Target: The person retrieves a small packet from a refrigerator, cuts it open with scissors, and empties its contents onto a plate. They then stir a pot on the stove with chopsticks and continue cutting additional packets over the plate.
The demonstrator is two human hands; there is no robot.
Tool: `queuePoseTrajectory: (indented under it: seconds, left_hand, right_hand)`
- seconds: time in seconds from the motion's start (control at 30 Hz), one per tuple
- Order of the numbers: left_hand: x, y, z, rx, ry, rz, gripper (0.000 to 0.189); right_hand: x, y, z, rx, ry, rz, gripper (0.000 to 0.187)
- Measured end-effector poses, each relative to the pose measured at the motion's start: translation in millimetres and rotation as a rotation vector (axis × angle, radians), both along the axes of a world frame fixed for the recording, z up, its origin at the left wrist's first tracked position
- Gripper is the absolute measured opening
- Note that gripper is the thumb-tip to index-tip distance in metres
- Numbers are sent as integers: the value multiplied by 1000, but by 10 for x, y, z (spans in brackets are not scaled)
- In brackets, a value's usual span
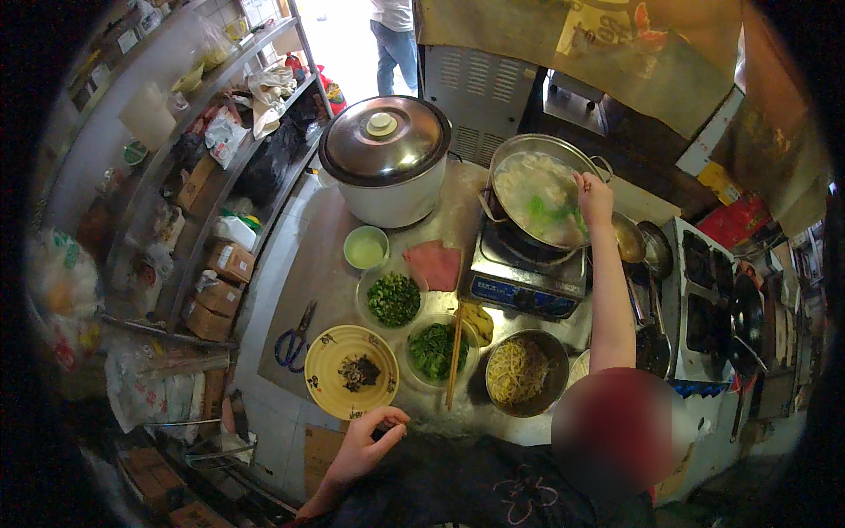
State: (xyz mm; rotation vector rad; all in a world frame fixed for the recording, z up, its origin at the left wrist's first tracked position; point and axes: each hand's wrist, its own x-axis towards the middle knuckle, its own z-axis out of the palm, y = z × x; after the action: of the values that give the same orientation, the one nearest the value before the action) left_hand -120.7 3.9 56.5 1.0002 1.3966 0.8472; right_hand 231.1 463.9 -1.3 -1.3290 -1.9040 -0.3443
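Observation:
Over the right rim of a steaming metal pot [536,198] on a portable gas stove [528,290] is my right hand [596,198], its fingers bunched. Bright green leaves float in the pale broth, and some green shows just below the hand; whether the fingers hold any is unclear. My left hand [375,439], fingers loosely curled with a gap to the thumb, is by the lower edge of a yellow bowl [320,346] holding dark seasoning. Nearby are chopped greens [393,299], leafy greens [432,350] with chopsticks [454,356] across their bowl, and bean sprouts [518,371].
A large lidded cooker [389,191] stands at the back. Scissors [295,340], a cup of pale liquid [365,247] and a pink cloth [434,264] lie around the bowls. Ladles [653,251] are right of the stove. Loaded shelves [257,155] line the left; a person [394,46] is beyond the doorway.

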Motion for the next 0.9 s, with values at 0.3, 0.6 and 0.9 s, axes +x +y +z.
queuePoseTrajectory:
  seconds: [0.3,0.6,0.9]
  left_hand:
    - [360,525,-478,-127,-306,-124,18]
    - [1658,2304,-1535,-340,-292,-62,20]
    - [2022,2833,-2236,-400,-86,-52,40]
  right_hand:
    - [88,-624,210,82,-48,235,20]
    - [109,-1204,190,78,49,314,21]
    - [291,-1441,262,22,58,293,15]
